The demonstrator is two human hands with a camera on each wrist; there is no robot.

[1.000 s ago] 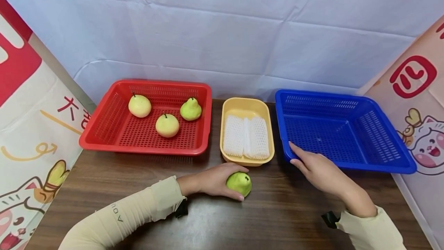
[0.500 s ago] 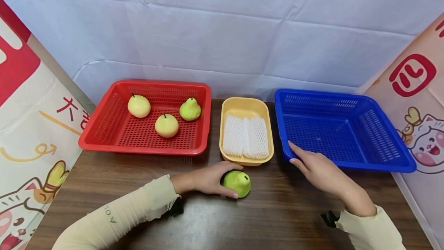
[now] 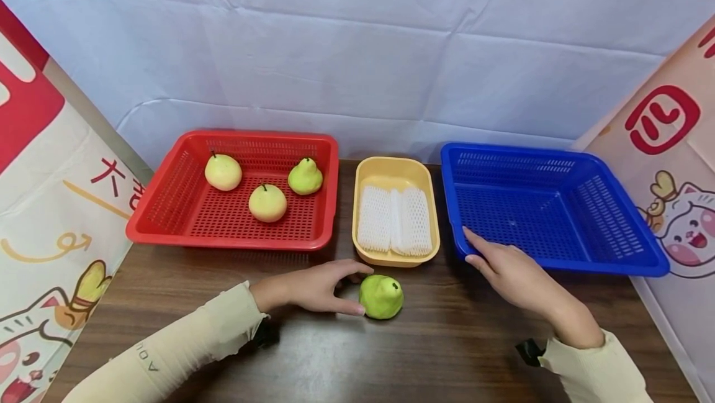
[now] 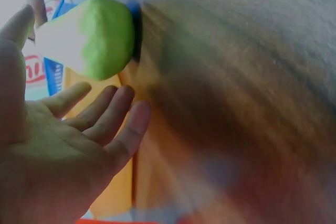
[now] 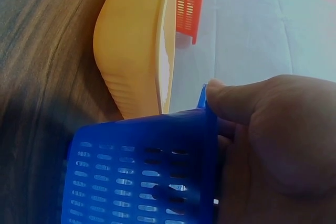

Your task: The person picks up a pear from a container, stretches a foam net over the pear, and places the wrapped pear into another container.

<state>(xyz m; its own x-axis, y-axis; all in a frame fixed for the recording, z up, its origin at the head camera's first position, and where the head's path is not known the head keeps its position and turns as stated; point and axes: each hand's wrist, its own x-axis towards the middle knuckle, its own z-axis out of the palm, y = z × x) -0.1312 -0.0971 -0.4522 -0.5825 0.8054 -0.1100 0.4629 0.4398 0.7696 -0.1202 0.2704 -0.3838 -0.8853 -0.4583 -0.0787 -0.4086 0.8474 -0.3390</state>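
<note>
A green pear (image 3: 382, 297) stands upright on the wooden table, in front of the yellow bin. Just left of it is my left hand (image 3: 313, 288), thumb and fingers spread, holding nothing. The left wrist view shows the palm and loosely bent fingers (image 4: 105, 119) beside the pear (image 4: 100, 38). At the near left corner of the blue basket (image 3: 536, 263), my right hand (image 3: 514, 272) grips the rim. Seen from the right wrist, the thumb (image 5: 236, 98) lies over the basket's rim, with the other fingers partly hidden behind it.
A red basket (image 3: 234, 241) at left holds two round yellowish pears (image 3: 268, 203) and a green pear (image 3: 305, 177). The yellow bin (image 3: 396, 170) between the baskets contains white foam net sleeves (image 3: 375, 220). Cloth backdrop (image 3: 335, 49) rises behind; printed panels flank the table.
My left hand has let go of the green pear and drawn back to the left, its fingers opening. The pear stays on the table. My right hand keeps its hold on the blue basket.
</note>
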